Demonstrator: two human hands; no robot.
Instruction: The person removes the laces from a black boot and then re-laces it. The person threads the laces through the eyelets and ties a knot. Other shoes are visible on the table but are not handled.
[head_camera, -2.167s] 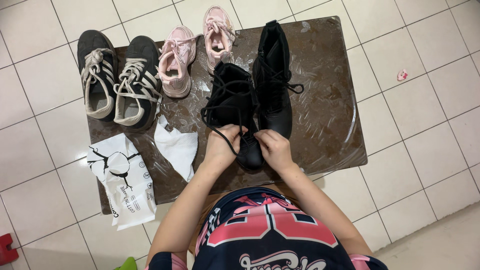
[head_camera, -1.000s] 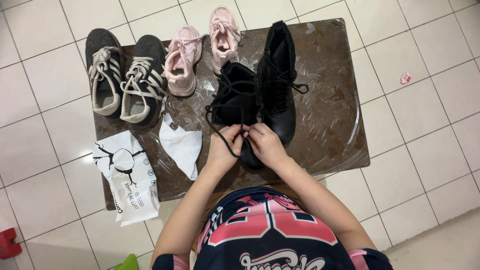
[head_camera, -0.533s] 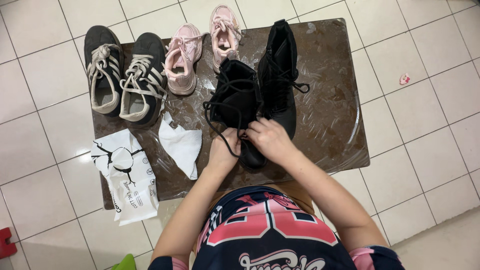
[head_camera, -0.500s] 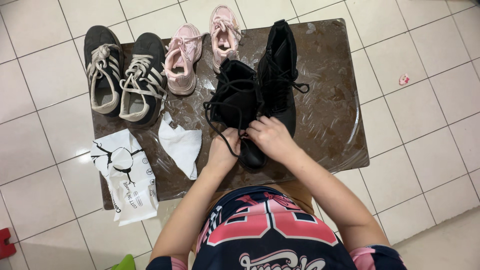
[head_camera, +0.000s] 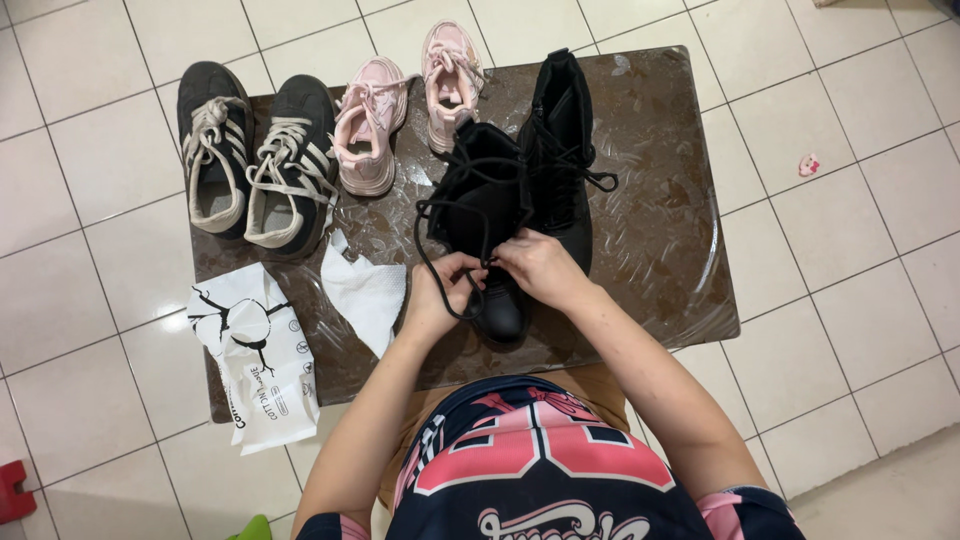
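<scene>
Two black lace-up boots stand side by side on a low brown table (head_camera: 660, 200) wrapped in clear plastic. The nearer, left boot (head_camera: 480, 210) has its long black lace loose. My left hand (head_camera: 437, 288) pinches a loop of that lace over the boot's toe. My right hand (head_camera: 540, 266) grips the lace beside it, fingers closed, at the boot's front. The right boot (head_camera: 565, 150) stands untouched just behind my right hand.
Two dark sneakers with pale laces (head_camera: 255, 160) and two pink sneakers (head_camera: 405, 100) line the table's far left. A crumpled white wipe (head_camera: 365, 290) and a white wipes packet (head_camera: 255, 355) lie at the left front. White floor tiles surround the table; a small pink object (head_camera: 808, 165) lies right.
My hands have shifted slightly up the left boot, still working its lace; the lace loop under my left hand has changed shape. The other shoes stay put.
</scene>
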